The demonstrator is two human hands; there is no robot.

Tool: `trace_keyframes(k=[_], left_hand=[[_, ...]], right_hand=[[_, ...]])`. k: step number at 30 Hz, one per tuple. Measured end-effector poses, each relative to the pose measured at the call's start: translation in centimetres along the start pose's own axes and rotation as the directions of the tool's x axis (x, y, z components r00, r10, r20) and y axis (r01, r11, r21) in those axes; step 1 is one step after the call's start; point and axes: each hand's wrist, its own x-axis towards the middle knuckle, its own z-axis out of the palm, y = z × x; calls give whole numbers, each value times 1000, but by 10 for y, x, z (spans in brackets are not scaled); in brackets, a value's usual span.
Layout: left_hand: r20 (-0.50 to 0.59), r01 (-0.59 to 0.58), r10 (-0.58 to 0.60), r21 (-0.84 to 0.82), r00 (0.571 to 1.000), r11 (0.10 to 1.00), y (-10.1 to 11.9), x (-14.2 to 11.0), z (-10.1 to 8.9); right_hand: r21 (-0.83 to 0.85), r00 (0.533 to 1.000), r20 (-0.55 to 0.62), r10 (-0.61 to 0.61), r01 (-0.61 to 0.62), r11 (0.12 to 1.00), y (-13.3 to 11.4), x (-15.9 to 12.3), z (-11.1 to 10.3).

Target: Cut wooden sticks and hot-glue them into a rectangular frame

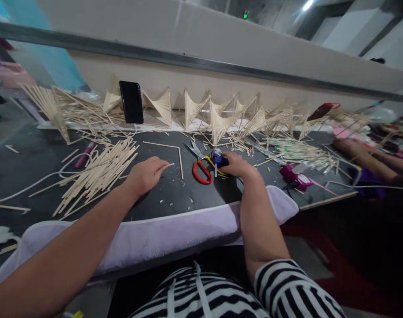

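Observation:
My left hand is closed in a pinch over the dark table, with the pale tip of a thin wooden stick poking out past the fingertips. My right hand is wrapped round a blue glue gun, from which a whitish stick juts toward me; part of the tool is hidden by the fingers. Scissors with a red and a yellow handle loop lie open beside it, blades pointing away. Between my hands and a little farther off, two wooden sticks form a right-angled corner on the tabletop.
Loose sticks are heaped on the left near a purple marker-like tube. Fan-shaped stick models and a black phone line the back. A magenta tape measure lies right. Another person's arm reaches in. Lilac cloth covers the front edge.

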Motion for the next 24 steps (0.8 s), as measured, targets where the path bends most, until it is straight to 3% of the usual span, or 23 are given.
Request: trace_keyframes(k=[3,5,8,10,15,19,24], left_hand=[[36,-20,19,3,999,1000,1,-1,1],[37,-19,18,8,999,1000,1,-1,2],[34,-30,30,10,999,999,1,-2,4],[33,-40,40,17,999,999,0,-2,5],[2,-30,30,33,1000,999,-2,-2,5],[22,-43,43,28,999,999,0,-2,6],[21,-49,49,12,999,999,3,-2,7]], right_hand=[[-5,969,-241,-47,47,999,-17,-7,-9],[32,915,-351,-201,226,974,-42,-13,-7],[111,841,-256,-476,515,850,-86,-25,12],[130,805,-191,-561,587,799,-109,-32,28],[50,902,-75,-425,429,902,-123,-39,47],[-62,908,15,-419,419,906,-116,-37,46],[-134,932,24,-362,362,923,-113,-32,43]])
